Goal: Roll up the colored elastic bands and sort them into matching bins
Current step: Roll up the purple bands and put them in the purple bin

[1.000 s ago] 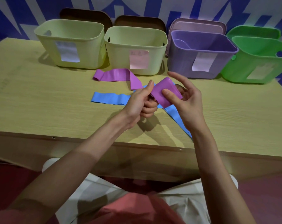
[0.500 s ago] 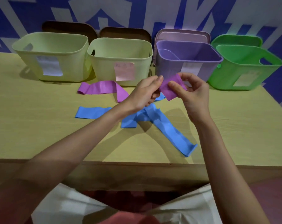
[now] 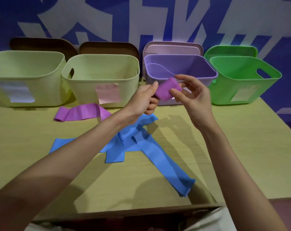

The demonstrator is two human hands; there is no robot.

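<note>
Both hands meet above the far half of a wooden table [image 3: 233,147], seen from the head camera. Left hand [image 3: 144,99] curls its fingers round the near end of a rolled purple band [image 3: 167,90], thumb laid along the roll's left edge. Right hand [image 3: 194,95] pinches the same roll from the other side, thumb on its front face and index finger on its top edge, remaining fingers loosely spread. That roll is held in the air just in front of the purple bin [image 3: 179,67], level with the bin's front wall.

A loose tail of purple band [image 3: 82,112] lies flat on the table to the left, just before the second pale green bin [image 3: 101,80]; where it joins the roll is hidden behind the left forearm. A blue band [image 3: 141,147] sprawls unrolled across the middle of the table beneath both forearms, one end reaching toward the near edge.

Four bins stand in a row at the back: a first pale green bin [image 3: 26,77] at far left, its twin beside it, then the purple one, then a bright green bin [image 3: 243,80] at far right. Each front wall shows a paper label, writing unreadable. Lids lean upright behind the bins against a blue-and-white patterned wall [image 3: 141,19].
</note>
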